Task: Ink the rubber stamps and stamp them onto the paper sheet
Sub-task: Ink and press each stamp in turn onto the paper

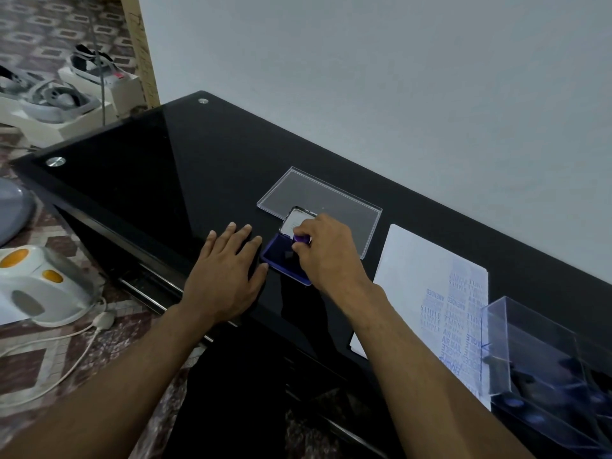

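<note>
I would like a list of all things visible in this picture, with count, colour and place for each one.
table: one, black glass, beside the wall
ink pad: one, blue, open lid, table middle
stamp: one, purple handle, on the ink pad
clear lid: one, transparent, flat behind the ink pad
paper sheet: one, white with blue prints, right of the ink pad
clear box: one, transparent, dark stamps inside, on the paper's near right part
headsets: several, grey-white, floor at far left
appliance: one, white and orange, floor at left
left hand: flat on the table, touching the ink pad
right hand: grips the stamp
</note>
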`<state>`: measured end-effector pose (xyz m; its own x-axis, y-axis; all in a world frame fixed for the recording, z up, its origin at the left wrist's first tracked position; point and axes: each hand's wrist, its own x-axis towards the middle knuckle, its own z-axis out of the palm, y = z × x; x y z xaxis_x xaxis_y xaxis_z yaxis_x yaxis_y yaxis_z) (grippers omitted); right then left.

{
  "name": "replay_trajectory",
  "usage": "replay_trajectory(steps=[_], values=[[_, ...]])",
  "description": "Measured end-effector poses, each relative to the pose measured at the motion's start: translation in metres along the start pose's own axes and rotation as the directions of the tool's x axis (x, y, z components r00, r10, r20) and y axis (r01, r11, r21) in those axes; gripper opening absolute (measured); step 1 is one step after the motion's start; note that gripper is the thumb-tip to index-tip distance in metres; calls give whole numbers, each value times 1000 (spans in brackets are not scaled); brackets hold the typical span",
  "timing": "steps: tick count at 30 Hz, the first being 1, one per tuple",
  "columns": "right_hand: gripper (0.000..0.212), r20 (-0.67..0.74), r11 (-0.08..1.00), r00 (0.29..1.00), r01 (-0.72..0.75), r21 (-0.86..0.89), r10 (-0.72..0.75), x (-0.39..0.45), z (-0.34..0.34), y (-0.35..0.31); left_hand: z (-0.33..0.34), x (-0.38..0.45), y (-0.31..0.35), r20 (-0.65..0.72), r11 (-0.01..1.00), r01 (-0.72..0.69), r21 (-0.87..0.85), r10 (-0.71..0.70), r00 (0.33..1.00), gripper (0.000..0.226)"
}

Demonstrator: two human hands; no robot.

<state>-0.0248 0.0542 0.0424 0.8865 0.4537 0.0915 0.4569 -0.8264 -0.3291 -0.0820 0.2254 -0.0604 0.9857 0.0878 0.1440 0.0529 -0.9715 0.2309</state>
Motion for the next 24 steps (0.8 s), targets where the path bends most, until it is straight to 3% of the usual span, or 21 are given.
replay_trajectory(steps=[24], values=[[19, 8, 997, 999, -39, 64, 39, 6, -2, 3, 2, -1, 0, -11, 1000, 3, 5, -3, 1000, 74]])
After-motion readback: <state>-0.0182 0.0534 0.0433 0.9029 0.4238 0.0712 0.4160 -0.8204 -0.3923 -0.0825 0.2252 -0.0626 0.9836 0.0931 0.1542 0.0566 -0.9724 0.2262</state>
